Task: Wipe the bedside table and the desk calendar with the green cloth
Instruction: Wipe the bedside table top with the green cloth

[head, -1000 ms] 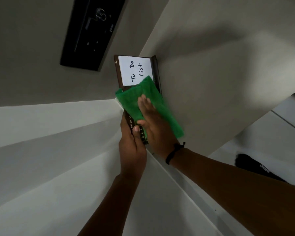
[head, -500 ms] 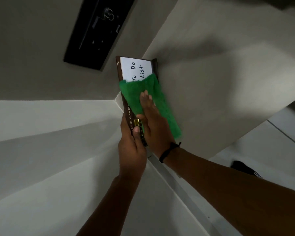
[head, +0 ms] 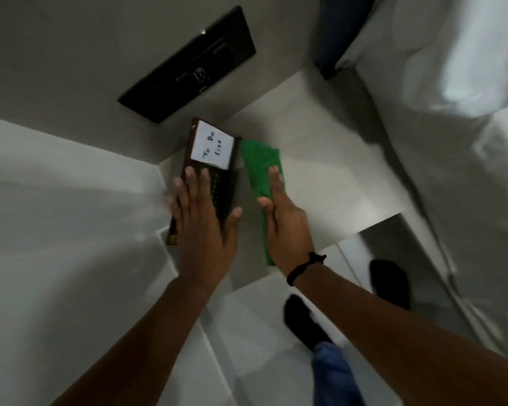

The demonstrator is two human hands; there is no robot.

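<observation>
Since a moment ago the green cloth [head: 261,183] has come off the desk calendar [head: 214,177] and now lies flat on the pale surface [head: 329,177] just to its right; the right hand [head: 282,218] lies on top of the cloth, fingers straight and together, palm down, not closed around it; a black band [head: 304,266] circles that wrist; the left hand [head: 203,227], which earlier gripped the calendar's near end, now rests spread wide and flat over its lower half, fingers fanned, thumb out toward the cloth; beyond its fingertips the calendar's white card [head: 213,148] reading "To Do List" shows uncovered; past the card a black panel [head: 188,65] sits on the wall; white bedding [head: 452,83] fills the area far right of the right hand; below both forearms two dark shoes [head: 305,323] stand on the floor.
</observation>
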